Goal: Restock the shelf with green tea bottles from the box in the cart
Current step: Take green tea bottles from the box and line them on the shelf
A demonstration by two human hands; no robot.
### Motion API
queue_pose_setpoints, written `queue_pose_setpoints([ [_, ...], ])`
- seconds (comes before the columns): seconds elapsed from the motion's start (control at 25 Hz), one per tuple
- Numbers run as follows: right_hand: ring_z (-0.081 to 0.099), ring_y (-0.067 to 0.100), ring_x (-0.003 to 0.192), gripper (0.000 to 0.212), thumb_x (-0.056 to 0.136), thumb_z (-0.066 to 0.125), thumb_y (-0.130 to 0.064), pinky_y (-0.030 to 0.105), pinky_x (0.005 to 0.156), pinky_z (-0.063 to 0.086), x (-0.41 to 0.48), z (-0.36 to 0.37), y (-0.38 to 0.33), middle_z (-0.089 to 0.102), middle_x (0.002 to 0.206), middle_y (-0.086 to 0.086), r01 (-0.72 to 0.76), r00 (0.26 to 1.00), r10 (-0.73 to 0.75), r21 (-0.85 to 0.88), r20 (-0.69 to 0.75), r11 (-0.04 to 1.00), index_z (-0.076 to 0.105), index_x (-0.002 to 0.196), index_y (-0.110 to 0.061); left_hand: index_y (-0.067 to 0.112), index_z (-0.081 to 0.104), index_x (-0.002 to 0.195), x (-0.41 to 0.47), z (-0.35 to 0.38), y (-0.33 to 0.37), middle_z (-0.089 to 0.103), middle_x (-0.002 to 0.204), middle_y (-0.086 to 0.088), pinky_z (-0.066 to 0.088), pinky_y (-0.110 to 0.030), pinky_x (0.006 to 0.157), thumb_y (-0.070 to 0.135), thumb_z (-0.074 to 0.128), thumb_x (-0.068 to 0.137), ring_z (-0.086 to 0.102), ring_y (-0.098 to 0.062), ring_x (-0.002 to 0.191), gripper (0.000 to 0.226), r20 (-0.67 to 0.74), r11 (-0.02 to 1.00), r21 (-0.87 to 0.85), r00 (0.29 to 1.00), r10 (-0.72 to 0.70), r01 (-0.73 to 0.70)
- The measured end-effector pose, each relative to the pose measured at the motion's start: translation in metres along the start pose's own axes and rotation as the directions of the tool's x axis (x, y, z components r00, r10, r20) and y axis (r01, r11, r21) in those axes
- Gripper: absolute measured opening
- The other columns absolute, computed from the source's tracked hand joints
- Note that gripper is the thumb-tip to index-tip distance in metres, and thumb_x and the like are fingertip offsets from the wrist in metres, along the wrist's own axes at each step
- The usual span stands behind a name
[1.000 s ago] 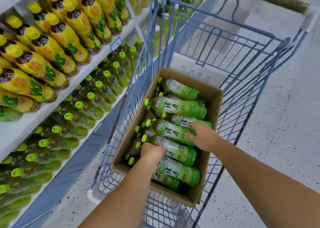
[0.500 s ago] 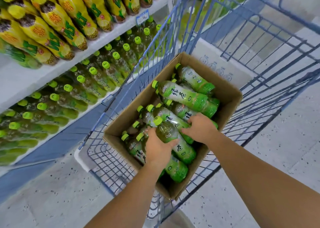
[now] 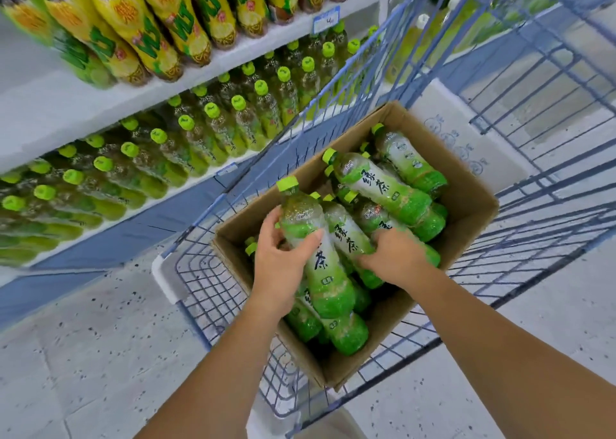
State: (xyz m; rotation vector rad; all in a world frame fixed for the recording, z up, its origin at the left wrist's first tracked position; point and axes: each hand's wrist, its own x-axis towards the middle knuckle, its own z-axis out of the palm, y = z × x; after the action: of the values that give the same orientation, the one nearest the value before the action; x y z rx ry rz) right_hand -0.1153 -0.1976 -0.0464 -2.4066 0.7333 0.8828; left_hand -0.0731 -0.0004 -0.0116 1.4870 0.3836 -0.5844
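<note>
The left hand (image 3: 278, 265) has its grip clamped around the middle of a green tea bottle (image 3: 311, 245), which is tilted cap-up above the others in the cardboard box (image 3: 466, 205). The right hand (image 3: 395, 258) lies on a second bottle (image 3: 348, 235) just beside it, fingers curled over it; whether that grip is fully closed cannot be told. The box sits in the blue wire cart (image 3: 213, 292). To the left, the lower shelf (image 3: 100, 225) holds rows of green-capped bottles.
</note>
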Motion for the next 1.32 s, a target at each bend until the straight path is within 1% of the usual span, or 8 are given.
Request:
queue_pose_setpoints([
  [0.16,0.064,0.029,0.106,0.079,0.076,0.072,-0.056,0.035,0.087,0.054,0.006,0.007,-0.013,0.068,0.117,0.01,-0.051,0.996,0.047,0.057,0.07,0.997,0.052,0.139,-0.013,0.026,0.058,0.128,0.008,-0.018,0.015,0.076,0.114,-0.007,0.062,-0.04,0.072,0.016,0.073,0.091,0.076,-0.026,0.095,0.041,0.094,0.987,-0.103,0.989,-0.114,0.124],
  [0.32,0.06,0.031,0.114,0.093,0.076,0.08,-0.043,0.04,0.092,0.052,-0.002,0.007,-0.028,0.056,0.138,0.015,-0.151,0.982,0.104,0.33,0.157,0.932,0.037,0.15,-0.005,0.029,0.053,0.13,0.01,-0.047,0.026,0.073,0.12,-0.003,0.059,-0.051,0.089,0.033,0.075,0.089,0.074,-0.025,0.103,0.047,0.144,0.986,-0.075,0.98,-0.139,0.15],
  [0.4,0.054,0.034,0.123,0.098,0.073,0.083,-0.039,0.044,0.1,0.047,-0.018,0.009,-0.038,0.048,0.145,0.015,-0.193,0.978,0.127,0.491,0.165,0.849,0.033,0.151,-0.005,0.028,0.053,0.132,0.004,-0.061,0.037,0.074,0.117,-0.005,0.061,-0.049,0.081,0.034,0.074,0.089,0.076,-0.025,0.096,0.048,0.121,0.989,-0.055,0.984,-0.133,0.14],
  [0.52,0.057,0.031,0.119,0.093,0.07,0.086,-0.033,0.046,0.103,0.047,-0.052,0.006,-0.058,0.054,0.141,0.009,-0.147,0.988,0.087,0.638,0.125,0.756,0.04,0.146,-0.007,0.028,0.059,0.126,-0.018,-0.086,0.056,0.075,0.113,-0.006,0.061,-0.042,0.067,0.034,0.069,0.094,0.077,-0.025,0.088,0.034,0.144,0.982,-0.079,0.976,-0.161,0.174],
  [0.72,0.063,0.009,0.084,0.036,0.081,0.08,-0.014,0.03,0.077,0.051,-0.132,-0.009,-0.118,0.066,0.097,-0.006,0.022,1.0,-0.029,0.785,-0.005,0.62,0.051,0.101,-0.022,0.029,0.046,0.141,-0.057,-0.149,0.088,0.067,0.128,-0.006,0.06,-0.041,0.068,0.037,0.068,0.094,0.072,-0.027,0.104,0.052,0.166,0.981,-0.103,0.976,-0.143,0.162],
  [0.92,0.072,0.021,0.094,0.041,0.08,0.081,-0.013,0.04,0.082,0.058,-0.196,-0.012,-0.222,0.072,0.109,0.004,0.166,0.986,-0.077,0.822,-0.148,0.544,0.061,0.115,-0.017,0.028,0.044,0.141,-0.076,-0.244,0.146,0.067,0.128,-0.002,0.06,-0.044,0.081,0.034,0.075,0.089,0.071,-0.023,0.104,0.061,0.164,0.991,-0.117,0.986,-0.043,0.062],
  [1.12,0.071,0.027,0.098,0.049,0.079,0.08,-0.005,0.048,0.088,0.057,-0.232,-0.001,-0.33,0.072,0.11,0.009,0.249,0.968,-0.099,0.857,-0.23,0.451,0.059,0.123,-0.009,0.026,0.052,0.127,-0.084,-0.356,0.207,0.069,0.112,-0.011,0.06,-0.05,0.078,0.006,0.077,0.085,0.07,-0.029,0.092,0.053,0.137,0.995,-0.023,0.986,0.095,-0.092],
  [1.32,0.071,0.016,0.091,0.041,0.079,0.079,-0.001,0.034,0.073,0.056,-0.224,0.004,-0.416,0.073,0.105,0.0,0.314,0.943,-0.242,0.851,-0.228,0.421,0.06,0.111,-0.02,0.031,0.051,0.131,-0.082,-0.431,0.251,0.072,0.108,-0.004,0.061,-0.052,0.082,0.01,0.082,0.08,0.072,-0.028,0.096,0.062,0.038,0.975,0.06,0.976,0.213,-0.215],
])
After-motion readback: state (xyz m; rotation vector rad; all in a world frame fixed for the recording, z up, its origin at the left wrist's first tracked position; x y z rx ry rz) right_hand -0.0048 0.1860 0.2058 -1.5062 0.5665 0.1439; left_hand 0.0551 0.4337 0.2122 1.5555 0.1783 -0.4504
